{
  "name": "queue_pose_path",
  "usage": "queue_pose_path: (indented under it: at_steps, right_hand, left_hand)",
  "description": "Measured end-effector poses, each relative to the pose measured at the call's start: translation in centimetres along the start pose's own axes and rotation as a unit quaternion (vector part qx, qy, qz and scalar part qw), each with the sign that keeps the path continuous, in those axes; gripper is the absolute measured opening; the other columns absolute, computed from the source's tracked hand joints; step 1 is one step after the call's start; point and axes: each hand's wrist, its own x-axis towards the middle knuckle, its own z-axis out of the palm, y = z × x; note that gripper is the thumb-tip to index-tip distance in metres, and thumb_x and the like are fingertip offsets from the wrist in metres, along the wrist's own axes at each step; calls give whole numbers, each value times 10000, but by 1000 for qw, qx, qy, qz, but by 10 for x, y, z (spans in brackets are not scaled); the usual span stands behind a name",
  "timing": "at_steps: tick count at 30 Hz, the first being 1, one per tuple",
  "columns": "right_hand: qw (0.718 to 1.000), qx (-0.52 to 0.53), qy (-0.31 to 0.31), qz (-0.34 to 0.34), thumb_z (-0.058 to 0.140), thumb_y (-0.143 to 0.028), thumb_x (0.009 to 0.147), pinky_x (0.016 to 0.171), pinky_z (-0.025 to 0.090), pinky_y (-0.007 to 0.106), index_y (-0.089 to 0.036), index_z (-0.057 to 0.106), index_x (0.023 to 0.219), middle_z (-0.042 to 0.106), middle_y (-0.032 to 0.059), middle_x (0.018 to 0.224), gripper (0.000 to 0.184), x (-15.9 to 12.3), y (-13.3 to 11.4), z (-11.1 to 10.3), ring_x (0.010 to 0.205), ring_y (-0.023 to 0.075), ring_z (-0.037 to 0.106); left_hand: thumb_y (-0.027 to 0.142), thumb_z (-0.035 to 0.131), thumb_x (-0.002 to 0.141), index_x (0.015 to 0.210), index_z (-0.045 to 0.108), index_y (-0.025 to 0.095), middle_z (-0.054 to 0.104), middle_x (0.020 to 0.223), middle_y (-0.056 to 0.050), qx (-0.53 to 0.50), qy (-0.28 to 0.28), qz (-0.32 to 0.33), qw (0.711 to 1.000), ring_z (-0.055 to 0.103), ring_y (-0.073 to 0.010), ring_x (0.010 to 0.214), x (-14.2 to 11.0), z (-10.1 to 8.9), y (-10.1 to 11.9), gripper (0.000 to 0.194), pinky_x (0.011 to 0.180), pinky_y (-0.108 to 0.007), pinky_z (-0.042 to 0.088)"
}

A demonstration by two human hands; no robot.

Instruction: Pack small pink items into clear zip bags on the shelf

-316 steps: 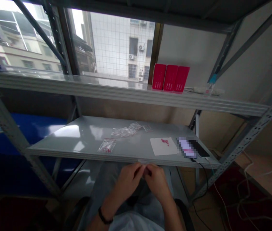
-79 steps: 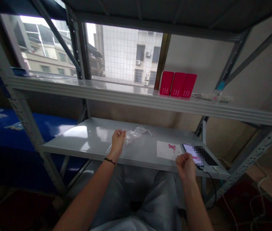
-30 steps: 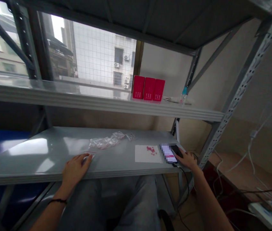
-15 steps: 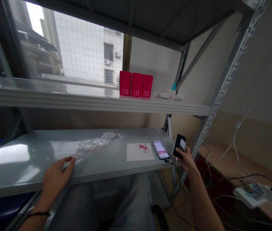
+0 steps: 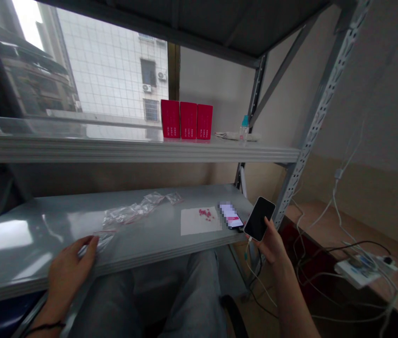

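In my right hand (image 5: 271,241) is a smartphone (image 5: 260,218) with a white edge and a dark screen turned towards me. The fingers are behind it and the thumb lies on its right side. A white charging cable (image 5: 251,266) hangs from its lower end. My left hand (image 5: 70,265) rests near the shelf's front edge, thumb and fingers closed on a clear plastic zip bag (image 5: 104,240). More clear plastic bags (image 5: 128,213) lie in a row behind it. A second phone (image 5: 230,216), its screen lit, lies on the shelf left of the held phone.
Small pink pieces (image 5: 206,214) lie on a white sheet (image 5: 197,227). Above stand three red boxes (image 5: 188,120) and a small bottle with a teal cap (image 5: 244,129). A metal upright (image 5: 306,150) rises at the right. A power strip (image 5: 355,272) and loose cables are beyond it.
My right hand has turned the phone so that its whole dark screen faces me, and its white cable shows more. My left hand stays at the plastic bag. The view has swung slightly right.
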Motion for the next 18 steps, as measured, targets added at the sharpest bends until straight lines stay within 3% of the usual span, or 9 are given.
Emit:
queue_pose_path:
  at_steps: [5, 10, 14, 18]
  right_hand:
    - [999, -46, -23, -14, 679, -599, 817, 720, 597, 476, -317, 596, 1191, 742, 65, 1125, 476, -22, -18, 17, 1010, 331, 717]
    - [998, -29, -43, -31, 799, -381, 750, 637, 609, 392, -354, 569, 1208, 722, 4, 1118, 514, -55, -32, 30, 899, 268, 732]
    - [998, -31, -27, -44, 837, -333, 709, 577, 603, 351, -338, 571, 1173, 723, -4, 1053, 535, -82, -38, 30, 845, 251, 730]
    - [998, -44, -38, -40, 829, -335, 725, 592, 606, 362, -349, 566, 1197, 719, 3, 1080, 541, -111, -43, 24, 868, 258, 729]
  left_hand:
    - [594, 325, 905, 1146, 689, 135, 722, 1091, -167, -21, 13, 3, 1000, 660, -361, 1020, 3, -1, -5, 634, 904, -467, 512]
    - [517, 474, 879, 1133, 697, 173, 733, 1105, -107, -135, 2, -29, 990, 642, -341, 1082, -3, -17, -8, 482, 938, -444, 501]
    - [442, 536, 820, 1123, 687, 150, 720, 1134, -99, -244, 20, -70, 967, 632, -325, 1140, -42, -30, -19, 447, 1005, -414, 474]
    - [453, 552, 791, 1053, 707, 171, 728, 1133, -110, -245, 31, -135, 960, 636, -376, 1148, -90, -47, -43, 415, 1014, -487, 469]
